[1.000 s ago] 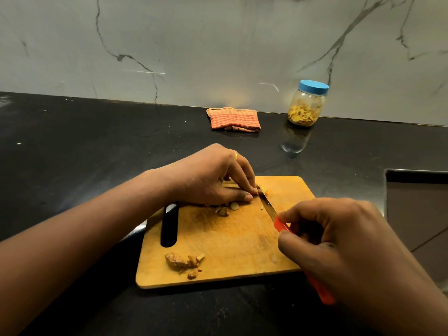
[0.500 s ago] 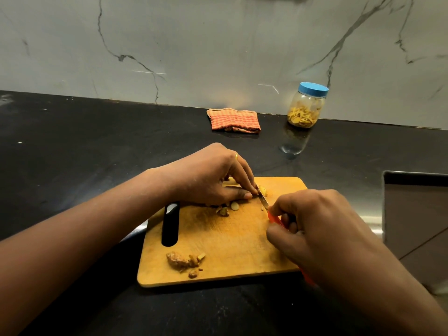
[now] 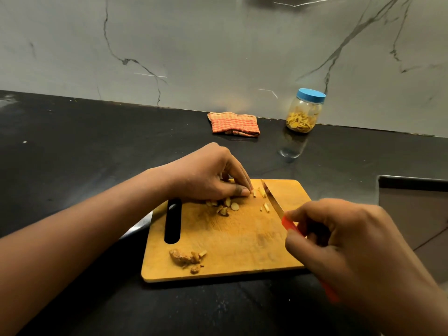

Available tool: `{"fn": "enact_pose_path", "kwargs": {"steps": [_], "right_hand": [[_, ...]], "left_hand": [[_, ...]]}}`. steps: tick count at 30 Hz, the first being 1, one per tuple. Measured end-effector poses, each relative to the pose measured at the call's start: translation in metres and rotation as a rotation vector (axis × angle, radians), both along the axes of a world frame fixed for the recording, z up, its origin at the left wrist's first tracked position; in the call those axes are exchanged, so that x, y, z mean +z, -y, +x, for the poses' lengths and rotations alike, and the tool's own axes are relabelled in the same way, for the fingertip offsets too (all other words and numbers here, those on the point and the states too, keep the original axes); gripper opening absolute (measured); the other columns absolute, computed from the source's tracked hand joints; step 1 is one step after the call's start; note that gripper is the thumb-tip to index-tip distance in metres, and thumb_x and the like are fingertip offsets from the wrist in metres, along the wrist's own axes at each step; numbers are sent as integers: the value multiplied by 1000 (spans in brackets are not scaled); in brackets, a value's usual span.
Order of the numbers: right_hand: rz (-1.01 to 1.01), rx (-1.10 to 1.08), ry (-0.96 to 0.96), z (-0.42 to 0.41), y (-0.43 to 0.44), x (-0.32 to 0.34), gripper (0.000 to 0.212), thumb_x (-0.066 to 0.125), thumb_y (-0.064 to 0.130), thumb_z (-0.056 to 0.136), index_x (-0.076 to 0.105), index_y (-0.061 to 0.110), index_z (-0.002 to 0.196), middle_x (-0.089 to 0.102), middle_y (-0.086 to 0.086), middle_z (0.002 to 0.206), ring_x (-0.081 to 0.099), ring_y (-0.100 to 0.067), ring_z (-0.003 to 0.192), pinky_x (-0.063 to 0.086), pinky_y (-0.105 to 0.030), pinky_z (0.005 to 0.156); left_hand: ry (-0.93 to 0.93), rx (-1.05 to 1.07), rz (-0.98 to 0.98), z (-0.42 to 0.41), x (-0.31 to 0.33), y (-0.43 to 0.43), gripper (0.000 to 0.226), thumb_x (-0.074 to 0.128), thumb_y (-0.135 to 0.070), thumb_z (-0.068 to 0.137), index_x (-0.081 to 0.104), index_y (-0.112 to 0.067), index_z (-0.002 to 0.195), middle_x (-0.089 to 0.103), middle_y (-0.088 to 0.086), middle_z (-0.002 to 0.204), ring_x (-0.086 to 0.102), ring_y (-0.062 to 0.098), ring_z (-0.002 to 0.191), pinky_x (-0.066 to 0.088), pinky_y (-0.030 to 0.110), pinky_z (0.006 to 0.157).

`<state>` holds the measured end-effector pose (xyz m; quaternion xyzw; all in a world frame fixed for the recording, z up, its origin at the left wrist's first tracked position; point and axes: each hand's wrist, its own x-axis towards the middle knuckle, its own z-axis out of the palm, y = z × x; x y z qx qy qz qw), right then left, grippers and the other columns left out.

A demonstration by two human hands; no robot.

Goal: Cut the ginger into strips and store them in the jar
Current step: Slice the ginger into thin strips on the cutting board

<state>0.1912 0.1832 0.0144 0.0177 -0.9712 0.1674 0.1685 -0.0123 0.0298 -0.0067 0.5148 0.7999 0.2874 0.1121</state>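
The ginger (image 3: 253, 192) being cut lies near the far edge of the cutting board (image 3: 242, 241), pinned under the curled fingertips and thumb of the left hand (image 3: 208, 177). A few pale strips (image 3: 266, 206) lie just beside it toward the board's right side, and round slices (image 3: 229, 206) are heaped under the heel of that hand. The right hand (image 3: 344, 241) is closed round the red handle of the knife (image 3: 272, 201), whose blade angles across the board's far right part with its tip close to the pinned piece. To do this cut well, it looks wise to tuck the left fingertips back behind the knuckles, set the blade parallel to the last cut and press straight down, since the piece is small and the thumb lies very near the edge. A brown knob and scraps (image 3: 185, 257) sit at the board's near left corner; whether they are peel or uncut ginger is hard to tell. Beyond the board, against the wall, stands the jar (image 3: 304, 115), its blue lid on and yellow pieces inside, with a folded checked cloth (image 3: 234, 123) to its left. How much ginger remains under the left hand is hidden, the handle's end is covered by the right hand, and something shiny (image 3: 138, 225) poking from under the board's left edge cannot be identified.
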Motion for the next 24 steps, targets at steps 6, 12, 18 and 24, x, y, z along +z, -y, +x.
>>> {"fn": "enact_pose_path", "kwargs": {"steps": [6, 12, 18, 24], "right_hand": [[-99, 49, 54, -6, 8, -9, 25, 62, 41, 70, 75, 27, 86, 59, 12, 61, 58, -3, 72, 43, -11, 57], [-154, 37, 63, -7, 2, -12, 19, 67, 35, 70, 76, 27, 84, 59, 14, 59, 58, 1, 68, 38, -4, 52], [-143, -18, 26, -7, -7, -13, 12, 71, 33, 69, 74, 31, 80, 61, 10, 61, 59, -4, 68, 41, -10, 52], [-198, 20, 0, -7, 1, -16, 13, 74, 30, 71, 75, 29, 84, 61, 13, 62, 59, -2, 64, 35, -3, 48]], "left_hand": [[33, 75, 12, -6, 3, 5, 16, 71, -24, 89, 78, -21, 103, 75, -12, 99, 69, 3, 92, 59, 27, 84], [49, 73, -26, -8, 8, 6, 17, 72, -25, 88, 78, -17, 102, 75, -9, 97, 70, 6, 90, 59, 30, 85], [121, -1, -178, -10, 31, 18, 17, 76, -30, 82, 79, -21, 96, 75, -12, 91, 68, 0, 88, 53, 20, 77], [132, -86, -356, -4, 40, 20, 32, 80, -42, 70, 78, -31, 100, 73, -14, 102, 63, 6, 106, 48, 43, 102]]}}
